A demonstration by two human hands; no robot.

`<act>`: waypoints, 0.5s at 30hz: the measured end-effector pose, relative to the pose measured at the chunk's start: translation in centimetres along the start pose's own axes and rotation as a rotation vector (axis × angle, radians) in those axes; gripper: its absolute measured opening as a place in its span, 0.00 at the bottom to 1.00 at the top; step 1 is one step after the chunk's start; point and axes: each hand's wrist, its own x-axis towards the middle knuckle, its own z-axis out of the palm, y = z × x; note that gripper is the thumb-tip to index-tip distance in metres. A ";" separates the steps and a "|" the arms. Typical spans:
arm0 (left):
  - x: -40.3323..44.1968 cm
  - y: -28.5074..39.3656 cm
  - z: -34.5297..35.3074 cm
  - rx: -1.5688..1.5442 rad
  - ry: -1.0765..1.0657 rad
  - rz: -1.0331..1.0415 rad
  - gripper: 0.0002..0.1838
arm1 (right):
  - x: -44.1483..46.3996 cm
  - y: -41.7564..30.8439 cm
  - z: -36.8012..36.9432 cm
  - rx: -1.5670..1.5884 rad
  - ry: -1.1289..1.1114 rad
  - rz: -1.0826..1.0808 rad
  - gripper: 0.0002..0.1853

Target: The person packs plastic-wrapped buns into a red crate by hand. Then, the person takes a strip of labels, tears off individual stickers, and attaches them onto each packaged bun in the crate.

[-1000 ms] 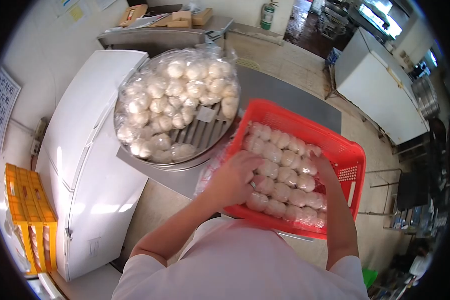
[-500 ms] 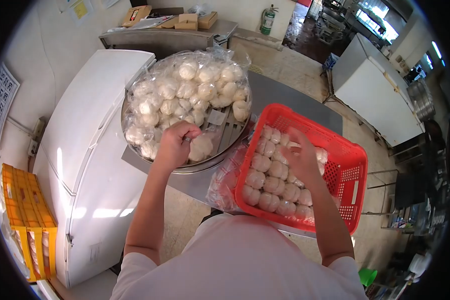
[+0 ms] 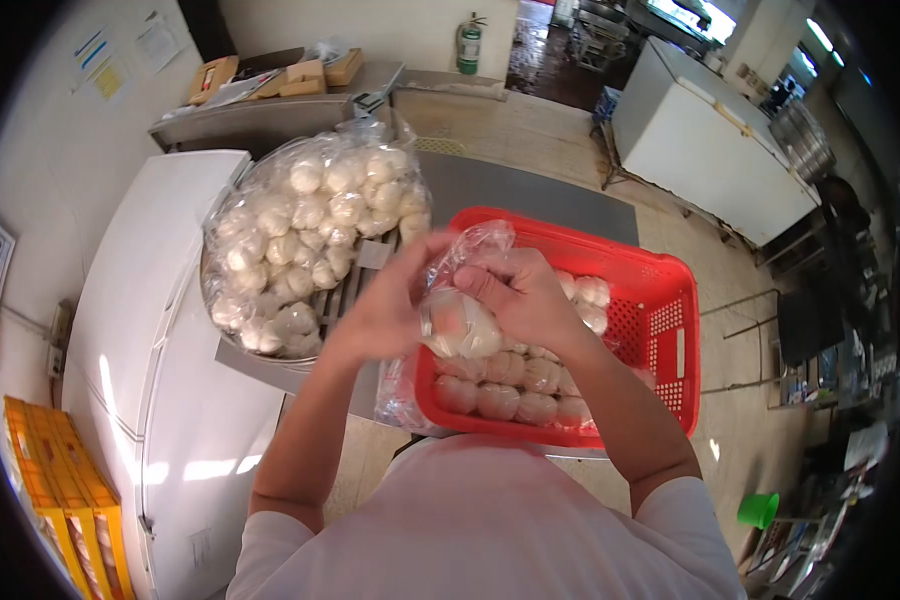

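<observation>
A plastic bag with pale round buns (image 3: pixel 462 328) in it hangs between my two hands, above the left part of a red plastic basket (image 3: pixel 660 262). My right hand (image 3: pixel 518 292) is closed, pinching the gathered neck of the bag between thumb and fingers. On the bag's other side, my left hand (image 3: pixel 390 305) is curled against the plastic, a little blurred. Below, rows of wrapped buns (image 3: pixel 500 400) fill much of the basket, partly hidden by my hands and right forearm. To the left, a round slatted tray (image 3: pixel 345 300) bears many buns in clear bags (image 3: pixel 300 215).
Tray and basket stand on a grey table (image 3: pixel 530 195). White chest freezers stand at the left (image 3: pixel 160 270) and far right (image 3: pixel 700 140). Yellow crates (image 3: pixel 60 460) are at lower left. A fire extinguisher (image 3: pixel 469 45) and a green bin (image 3: pixel 758 510) are farther off.
My left hand has lifted a bag of buns from the tray and moved right over the basket. My right hand has risen from the basket to grip the bag's neck. The view has shifted.
</observation>
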 end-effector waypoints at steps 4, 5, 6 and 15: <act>-0.4 -2.7 6.4 0.226 0.032 -0.102 0.45 | -2.1 1.5 -3.7 -0.194 0.150 -0.015 0.05; 0.1 -3.8 7.4 0.263 0.058 -0.135 0.46 | -3.0 2.4 -4.4 -0.261 0.186 -0.055 0.05; 0.7 -5.0 8.3 0.301 0.084 -0.165 0.46 | -3.8 2.9 -5.2 -0.331 0.221 -0.097 0.05; 3.5 -9.4 15.5 -0.500 -0.096 -0.812 0.32 | -13.5 1.8 -13.1 -0.877 -0.020 0.006 0.37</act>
